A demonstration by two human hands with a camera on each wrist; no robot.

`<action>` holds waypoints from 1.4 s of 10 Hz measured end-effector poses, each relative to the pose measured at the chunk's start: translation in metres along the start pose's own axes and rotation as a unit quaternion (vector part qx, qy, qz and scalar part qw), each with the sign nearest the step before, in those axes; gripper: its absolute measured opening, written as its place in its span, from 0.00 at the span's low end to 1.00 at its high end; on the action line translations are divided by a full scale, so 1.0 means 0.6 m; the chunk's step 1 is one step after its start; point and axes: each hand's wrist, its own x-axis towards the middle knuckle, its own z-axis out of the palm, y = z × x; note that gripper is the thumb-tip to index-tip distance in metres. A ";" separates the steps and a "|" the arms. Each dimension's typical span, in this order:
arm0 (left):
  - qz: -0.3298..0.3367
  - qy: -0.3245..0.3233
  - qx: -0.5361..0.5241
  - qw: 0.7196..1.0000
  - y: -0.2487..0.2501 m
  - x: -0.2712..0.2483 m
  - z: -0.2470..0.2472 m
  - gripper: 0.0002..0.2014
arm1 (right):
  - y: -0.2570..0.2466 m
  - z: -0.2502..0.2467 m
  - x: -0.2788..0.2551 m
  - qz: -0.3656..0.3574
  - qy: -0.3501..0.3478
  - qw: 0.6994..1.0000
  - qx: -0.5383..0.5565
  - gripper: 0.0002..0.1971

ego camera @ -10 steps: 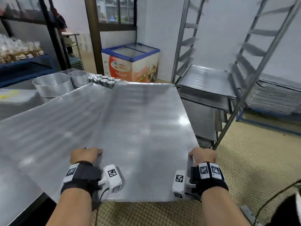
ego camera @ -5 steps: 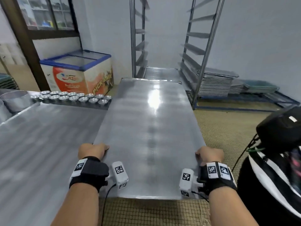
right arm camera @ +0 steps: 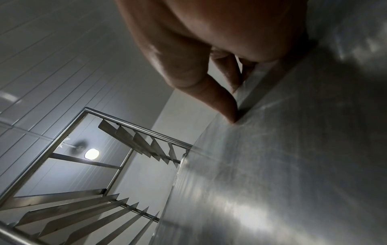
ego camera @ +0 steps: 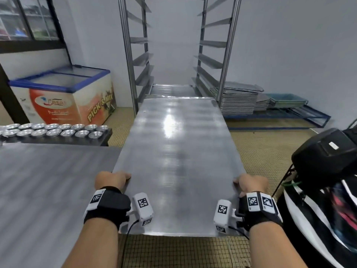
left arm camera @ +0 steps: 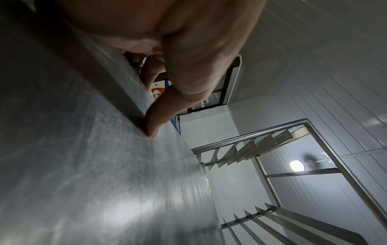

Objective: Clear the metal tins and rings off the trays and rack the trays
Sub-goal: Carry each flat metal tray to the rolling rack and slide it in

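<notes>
I hold a long bare metal tray (ego camera: 177, 161) level in front of me, lengthwise toward the tall steel rack (ego camera: 179, 55). My left hand (ego camera: 113, 178) grips its left edge near the close end, thumb on top (left arm camera: 159, 122). My right hand (ego camera: 251, 184) grips the right edge the same way, thumb on top (right arm camera: 228, 111). The tray's far end sits just before the rack's opening, above a tray (ego camera: 172, 89) lying low in the rack. Several small metal tins (ego camera: 56, 130) stand in rows on a dark surface at the left.
A steel table (ego camera: 48, 190) lies to my left, touching the tray's left side in view. A chest freezer (ego camera: 65, 95) stands behind the tins. Stacked trays (ego camera: 237, 101) sit on a blue floor frame right of the rack. A person in black stands at right (ego camera: 324, 180).
I have swung the tray from the table round to the right until it lines up with the rack, and it has come closer to the rack's opening. Both hands keep the same grip.
</notes>
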 end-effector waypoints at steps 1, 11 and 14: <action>-0.004 0.003 0.009 1.000 0.023 0.021 0.037 0.19 | -0.030 0.023 0.044 -0.010 0.014 1.000 -0.010 0.09; 0.000 -0.008 0.072 0.997 0.254 0.267 0.243 0.14 | -0.273 0.276 0.333 -0.049 -0.012 0.997 -0.063 0.07; 0.049 -0.046 0.167 0.984 0.336 0.380 0.290 0.21 | -0.358 0.344 0.379 -0.088 -0.032 0.985 -0.148 0.20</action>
